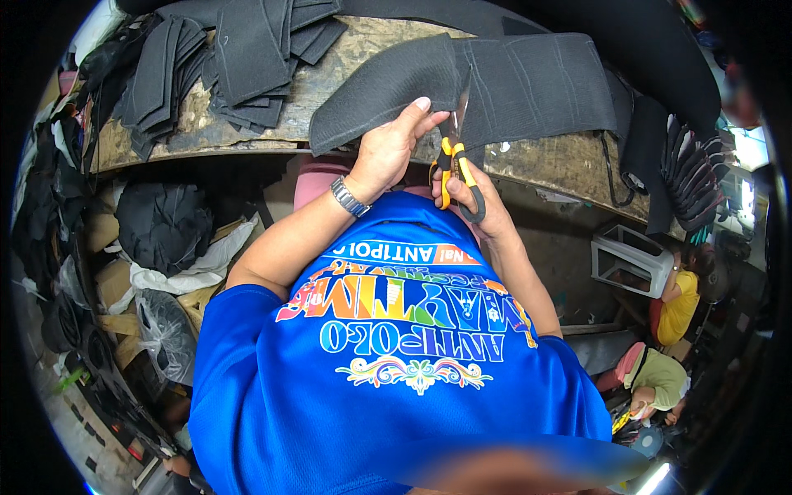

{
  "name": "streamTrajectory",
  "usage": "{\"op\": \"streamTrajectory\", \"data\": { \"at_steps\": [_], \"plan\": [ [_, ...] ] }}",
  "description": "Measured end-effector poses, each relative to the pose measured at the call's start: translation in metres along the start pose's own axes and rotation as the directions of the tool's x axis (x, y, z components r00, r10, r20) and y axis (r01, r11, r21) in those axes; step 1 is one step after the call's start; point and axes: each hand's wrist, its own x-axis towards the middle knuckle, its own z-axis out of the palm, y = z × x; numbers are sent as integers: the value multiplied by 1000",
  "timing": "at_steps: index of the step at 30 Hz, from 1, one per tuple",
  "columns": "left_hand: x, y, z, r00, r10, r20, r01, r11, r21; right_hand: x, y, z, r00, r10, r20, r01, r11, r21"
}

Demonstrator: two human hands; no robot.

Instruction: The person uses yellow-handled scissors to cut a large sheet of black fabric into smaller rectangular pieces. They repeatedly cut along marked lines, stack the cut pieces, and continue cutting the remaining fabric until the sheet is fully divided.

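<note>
My right hand [484,200] grips a pair of scissors [448,157] with yellow and black handles. Their blades point away from me and lie at the gap between two parts of black fabric. With thumb and fingers, my left hand [392,147] pinches the near edge of a curved black fabric piece [384,87], close to the blades. To the right of the scissors spreads a wider sheet of the black fabric [532,87], marked with pale curved lines. Whether the two parts are still joined at the far edge I cannot tell.
A worn wooden table [363,41] carries stacks of cut black pieces [252,54] at the far left. Dark rolled material [648,144] lies at its right end. Below left sit a black bundle [165,227] and a clear plastic bag [165,330]. A grey stool [631,260] and two people are at right.
</note>
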Motion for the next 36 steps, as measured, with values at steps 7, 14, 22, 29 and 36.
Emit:
{"op": "streamTrajectory", "data": {
  "at_steps": [7, 14, 22, 29, 36],
  "plan": [
    [-2, -2, -3, 999, 26, 29, -29, 996, 86, -2, 1, 2, 997, -57, 42, 56, 998, 18],
    [1, -5, -8, 998, 36, 42, -43, 985, 165, -8, 2, 5, 999, -14, -37, 14, 1000, -6],
    [-4, -3, -16, 995, -55, 77, 28, 950, 310, -8, -3, 6, 999, -27, -29, 29, 998, 57],
    [-9, 0, -23, 980, -182, 83, 107, 828, 551, 1, -5, 5, 996, 0, -87, 10, 994, 109],
    [-5, -3, -24, 984, -178, 15, 153, 882, 446, 1, -7, 9, 987, 31, -158, -19, 997, 75]
  ]
}}
